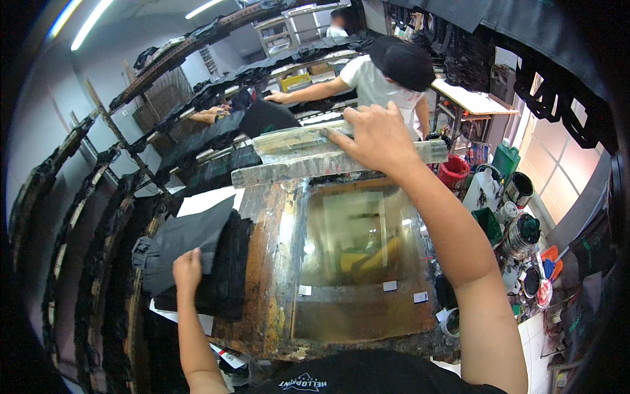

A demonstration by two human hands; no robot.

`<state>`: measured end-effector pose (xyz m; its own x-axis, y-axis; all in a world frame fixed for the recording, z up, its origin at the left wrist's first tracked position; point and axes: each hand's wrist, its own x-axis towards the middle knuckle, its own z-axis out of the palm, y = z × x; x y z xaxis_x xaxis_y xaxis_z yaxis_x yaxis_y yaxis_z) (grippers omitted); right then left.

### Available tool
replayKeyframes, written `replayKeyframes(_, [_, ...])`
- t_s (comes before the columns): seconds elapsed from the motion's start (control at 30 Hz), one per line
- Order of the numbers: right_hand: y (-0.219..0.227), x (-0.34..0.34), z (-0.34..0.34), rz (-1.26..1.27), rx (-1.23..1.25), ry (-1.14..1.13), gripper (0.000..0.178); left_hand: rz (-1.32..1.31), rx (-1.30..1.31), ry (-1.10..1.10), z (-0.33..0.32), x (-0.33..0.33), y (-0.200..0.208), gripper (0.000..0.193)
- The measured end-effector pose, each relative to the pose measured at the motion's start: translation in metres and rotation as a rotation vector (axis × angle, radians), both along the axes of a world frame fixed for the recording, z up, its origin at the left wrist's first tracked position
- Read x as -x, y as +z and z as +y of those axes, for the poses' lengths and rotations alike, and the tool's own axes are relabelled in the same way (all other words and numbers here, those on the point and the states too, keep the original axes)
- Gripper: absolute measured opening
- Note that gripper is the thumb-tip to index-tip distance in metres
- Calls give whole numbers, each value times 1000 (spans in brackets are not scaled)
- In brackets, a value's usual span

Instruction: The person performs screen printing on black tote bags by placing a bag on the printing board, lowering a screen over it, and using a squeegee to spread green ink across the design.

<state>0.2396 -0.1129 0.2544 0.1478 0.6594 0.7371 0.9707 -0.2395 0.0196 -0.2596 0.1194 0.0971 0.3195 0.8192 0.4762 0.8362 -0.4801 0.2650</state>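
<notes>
My right hand [384, 138] grips the raised edge of a paint-stained wooden frame [289, 169], its fingers bent over the top. A second pale, stained bar [295, 141] lies along that edge to the left of the hand. At the left, the fingers of my left hand [188, 266] are closed on the top sheet of a stack of black fabric pieces [223, 262]. Between my arms is a glossy, brownish printing board [354, 315] with small white tabs on its near part. What lies under my left fingers is partly hidden.
Racks draped with black fabric [98, 190] stand along the left. Paint cans [522, 233], a red bucket [453, 171] and a green bottle [506, 157] crowd the right side. Across the table, a co-worker in a white shirt [361, 75] reaches leftward. Black pieces hang overhead at right.
</notes>
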Motion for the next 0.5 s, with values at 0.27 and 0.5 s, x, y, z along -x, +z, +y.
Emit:
replayKeyframes(0.27, [-8,-13,8,-58,-101,23,63,-217,374,-408,-143,-217,-95,48])
replayKeyframes(0.5, [-13,-6,7,-80,5,-34,60,354,160,-747,-192,-240,-179,91])
